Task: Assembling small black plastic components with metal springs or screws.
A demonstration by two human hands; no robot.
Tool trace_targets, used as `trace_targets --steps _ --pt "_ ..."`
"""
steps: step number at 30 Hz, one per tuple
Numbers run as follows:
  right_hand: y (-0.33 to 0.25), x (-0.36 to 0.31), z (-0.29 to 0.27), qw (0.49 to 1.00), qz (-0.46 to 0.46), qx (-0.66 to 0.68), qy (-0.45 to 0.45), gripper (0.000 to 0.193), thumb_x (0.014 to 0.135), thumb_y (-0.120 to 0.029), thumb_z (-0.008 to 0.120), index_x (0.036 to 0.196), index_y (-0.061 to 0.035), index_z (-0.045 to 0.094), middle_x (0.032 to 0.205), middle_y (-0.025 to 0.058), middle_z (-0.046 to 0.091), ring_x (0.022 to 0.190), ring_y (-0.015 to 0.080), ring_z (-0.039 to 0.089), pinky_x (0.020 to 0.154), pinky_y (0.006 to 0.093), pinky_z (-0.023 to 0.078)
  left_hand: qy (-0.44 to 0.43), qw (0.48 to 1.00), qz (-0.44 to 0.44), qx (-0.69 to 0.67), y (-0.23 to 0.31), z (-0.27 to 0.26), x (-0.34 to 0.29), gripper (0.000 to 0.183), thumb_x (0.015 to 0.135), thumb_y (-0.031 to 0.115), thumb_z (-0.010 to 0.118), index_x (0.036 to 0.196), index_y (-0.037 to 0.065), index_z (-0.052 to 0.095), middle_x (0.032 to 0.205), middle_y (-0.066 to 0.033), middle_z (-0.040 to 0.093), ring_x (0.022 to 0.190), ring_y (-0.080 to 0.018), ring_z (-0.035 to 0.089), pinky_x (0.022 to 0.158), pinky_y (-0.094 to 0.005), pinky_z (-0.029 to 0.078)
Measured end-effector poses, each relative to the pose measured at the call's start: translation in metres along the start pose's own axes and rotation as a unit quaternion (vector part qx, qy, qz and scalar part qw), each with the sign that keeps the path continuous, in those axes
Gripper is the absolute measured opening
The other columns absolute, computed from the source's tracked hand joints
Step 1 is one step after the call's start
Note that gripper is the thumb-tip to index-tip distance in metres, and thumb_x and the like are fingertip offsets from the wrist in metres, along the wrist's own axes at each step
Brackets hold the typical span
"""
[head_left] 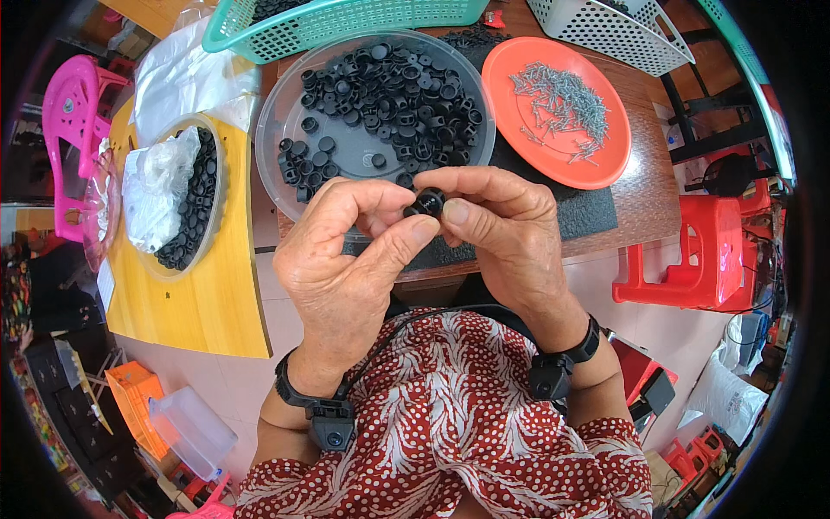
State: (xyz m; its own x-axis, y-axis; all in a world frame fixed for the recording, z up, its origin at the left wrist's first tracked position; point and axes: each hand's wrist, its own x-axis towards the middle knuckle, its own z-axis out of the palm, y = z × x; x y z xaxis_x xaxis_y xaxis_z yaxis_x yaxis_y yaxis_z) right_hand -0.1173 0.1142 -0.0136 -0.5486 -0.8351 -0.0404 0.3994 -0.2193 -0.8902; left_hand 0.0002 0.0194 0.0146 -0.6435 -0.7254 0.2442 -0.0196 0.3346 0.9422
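From my remote station I watched both hands at the near edge of the clear round tub (350, 150). The left hand (346, 259) and right hand (514, 242) were pinching one small, glossy black part (429, 201) between thumbs and forefingers (how high above the tub's edge, I couldn't tell). More black pieces (398, 95) lay inside the tub, mostly toward its far side. Right of the tub was an orange-red plate (512, 117) bearing silver screws (572, 105); beyond the tub, a green basket (346, 28); to its left, a yellow tabletop (233, 303).
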Motion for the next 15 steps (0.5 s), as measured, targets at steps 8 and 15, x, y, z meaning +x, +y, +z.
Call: trace_targets --steps 8,15 --pt "-0.0011 -0.0002 -0.0006 1.000 0.017 0.005 -0.009 0.028 0.080 -0.005 0.063 0.106 0.0050 0.061 0.081 0.0051 0.061 0.067 0.0079 0.052 0.062 0.0202 0.045 0.033 0.999 0.001 -0.016 -0.0014 0.0040 0.0003 0.018 0.067 -0.001 0.073 0.082 0.000 0.062 0.074 -0.0013 0.056 0.062 -0.0064 0.048 0.056 -0.0195 0.040" --pt "0.0000 -0.0003 0.0000 1.000 0.009 -0.002 0.002 0.027 0.081 -0.004 0.062 0.106 0.0046 0.061 0.081 0.0044 0.061 0.066 0.0077 0.051 0.061 0.0197 0.044 0.019 0.999 0.027 0.013 -0.0067 0.0049 0.0025 0.019 0.067 0.000 0.074 0.082 0.001 0.062 0.074 -0.0010 0.056 0.063 -0.0065 0.048 0.057 -0.0200 0.040"
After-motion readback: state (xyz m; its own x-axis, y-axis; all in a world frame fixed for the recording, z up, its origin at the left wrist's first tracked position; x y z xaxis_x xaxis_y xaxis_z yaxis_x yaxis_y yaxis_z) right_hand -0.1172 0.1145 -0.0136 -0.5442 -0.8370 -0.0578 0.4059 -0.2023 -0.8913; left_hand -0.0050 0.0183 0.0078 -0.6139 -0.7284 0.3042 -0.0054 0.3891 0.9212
